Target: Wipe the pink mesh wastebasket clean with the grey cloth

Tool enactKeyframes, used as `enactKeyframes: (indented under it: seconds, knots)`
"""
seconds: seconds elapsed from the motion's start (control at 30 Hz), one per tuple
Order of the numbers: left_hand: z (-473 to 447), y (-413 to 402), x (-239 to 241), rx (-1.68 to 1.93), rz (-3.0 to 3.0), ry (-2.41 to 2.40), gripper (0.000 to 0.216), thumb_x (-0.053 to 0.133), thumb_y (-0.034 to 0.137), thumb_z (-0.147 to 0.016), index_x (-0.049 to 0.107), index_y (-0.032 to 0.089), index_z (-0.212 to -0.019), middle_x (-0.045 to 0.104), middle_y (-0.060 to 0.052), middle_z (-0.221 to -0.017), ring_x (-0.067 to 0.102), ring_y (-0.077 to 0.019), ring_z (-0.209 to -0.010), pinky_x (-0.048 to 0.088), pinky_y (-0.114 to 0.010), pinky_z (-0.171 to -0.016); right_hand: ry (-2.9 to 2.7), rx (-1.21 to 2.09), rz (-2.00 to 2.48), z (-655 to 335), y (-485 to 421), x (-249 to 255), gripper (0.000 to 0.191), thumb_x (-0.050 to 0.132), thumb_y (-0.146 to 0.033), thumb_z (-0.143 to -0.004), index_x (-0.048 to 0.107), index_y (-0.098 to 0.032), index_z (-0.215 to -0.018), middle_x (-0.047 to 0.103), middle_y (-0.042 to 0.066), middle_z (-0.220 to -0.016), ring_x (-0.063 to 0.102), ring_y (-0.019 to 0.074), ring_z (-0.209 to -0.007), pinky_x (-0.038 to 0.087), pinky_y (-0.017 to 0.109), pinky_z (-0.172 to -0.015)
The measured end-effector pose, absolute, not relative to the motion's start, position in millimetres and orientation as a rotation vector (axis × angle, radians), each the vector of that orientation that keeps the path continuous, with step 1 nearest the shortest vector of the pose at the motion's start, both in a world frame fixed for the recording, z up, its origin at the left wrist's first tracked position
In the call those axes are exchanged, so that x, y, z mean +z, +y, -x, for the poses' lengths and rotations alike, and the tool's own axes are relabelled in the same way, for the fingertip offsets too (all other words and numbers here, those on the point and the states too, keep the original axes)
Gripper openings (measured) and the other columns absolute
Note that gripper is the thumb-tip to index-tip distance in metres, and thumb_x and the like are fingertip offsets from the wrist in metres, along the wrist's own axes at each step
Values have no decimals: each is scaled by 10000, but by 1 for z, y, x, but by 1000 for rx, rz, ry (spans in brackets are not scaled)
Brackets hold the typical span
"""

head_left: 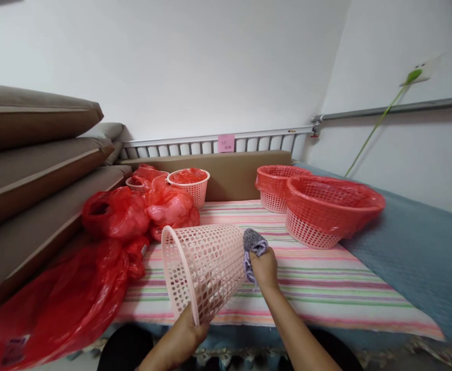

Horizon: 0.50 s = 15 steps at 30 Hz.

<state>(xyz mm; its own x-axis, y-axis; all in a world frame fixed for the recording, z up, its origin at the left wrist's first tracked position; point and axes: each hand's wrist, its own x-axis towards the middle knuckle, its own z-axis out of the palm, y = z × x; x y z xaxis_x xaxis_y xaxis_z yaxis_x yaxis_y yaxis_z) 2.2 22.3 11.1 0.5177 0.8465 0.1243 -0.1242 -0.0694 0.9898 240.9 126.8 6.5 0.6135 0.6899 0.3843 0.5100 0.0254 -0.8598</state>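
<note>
A pink note (226, 143) on the radiator (195, 148), at the upper centre of the frame, bears two short lines of dark handwriting; the upper looks like "S11" or "511", and the lower is too small to read surely. In the lower left, a loose red bag (75, 293) carries a dark-printed label (16, 349), blurred past reading. The pale pink basket (214, 252) lies tipped on its side at lower centre, over the striped cloth (307, 281), its mouth toward the left. The left hand (191, 324) grips its rim at the bottom of the frame, fingers partly seen through the mesh. Right of centre, the right hand (264, 265) clutches a grey-purple rag (255, 242) against the basket's base.
</note>
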Motion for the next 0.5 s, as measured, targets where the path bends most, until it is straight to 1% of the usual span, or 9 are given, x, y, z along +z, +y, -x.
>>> enactKeyframes:
  seconds: [0.1,0.2,0.23,0.3,0.33,0.37,0.4,0.43,0.5]
  knots:
    - [-3,22,20,881,-1433,714,507,586,384,-867,487,305,-1358,346,-74,-1532,331,-289,-1391,178,-488,-1172,-1107,269,1516,-200,108,19,157,557,-221,-656,605,-182,-800,637,59,-748,615,223,-732,482,306,-681]
    - [-1,23,18,950,-1358,761,555,679,341,-794,534,256,-1322,513,-93,-1421,394,-324,-1348,234,-502,-1148,-1305,432,1213,-141,70,39,284,540,-133,-653,634,-208,-910,641,37,-835,613,201,-787,494,298,-721]
    - [1,24,15,978,-1349,788,533,708,321,-762,582,242,-1274,572,-94,-1364,410,-339,-1332,253,-501,-1140,-1373,470,1126,-122,56,46,331,535,-90,-622,644,-224,-904,634,29,-854,610,197,-805,497,292,-721]
    - [5,25,10,1027,-1380,849,379,730,291,-729,696,218,-1099,662,-91,-1245,433,-359,-1301,281,-485,-1130,-1467,496,1011,-98,37,56,452,523,-27,-556,653,-240,-933,619,24,-903,603,196,-849,498,293,-752]
    - [7,26,8,1049,-1398,869,297,723,288,-732,724,209,-1019,685,-92,-1203,450,-362,-1283,288,-479,-1127,-1498,494,973,-94,33,59,488,516,-8,-541,655,-243,-946,614,23,-918,601,195,-864,497,292,-764]
    - [8,27,6,1062,-1406,878,256,713,293,-742,732,202,-981,694,-94,-1183,471,-360,-1263,294,-479,-1125,-1518,478,955,-97,35,60,513,515,2,-541,656,-246,-967,612,25,-938,599,195,-882,494,294,-779]
    - [9,28,5,1064,-1407,877,259,701,305,-757,726,200,-992,690,-97,-1186,492,-353,-1248,297,-482,-1122,-1522,445,964,-105,41,58,515,517,2,-556,655,-247,-984,612,28,-954,598,195,-898,490,299,-795]
    - [9,28,4,1042,-1409,861,301,689,318,-773,705,205,-1052,667,-100,-1226,500,-344,-1249,295,-485,-1123,-1508,396,1009,-119,51,54,488,519,-6,-578,657,-244,-980,614,32,-957,596,198,-905,485,304,-807]
    - [8,29,1,984,-1403,800,441,668,351,-801,609,246,-1225,562,-102,-1369,463,-324,-1297,278,-487,-1131,-1397,262,1206,-157,77,42,385,526,-47,-626,662,-222,-941,620,46,-932,596,211,-897,476,320,-818]
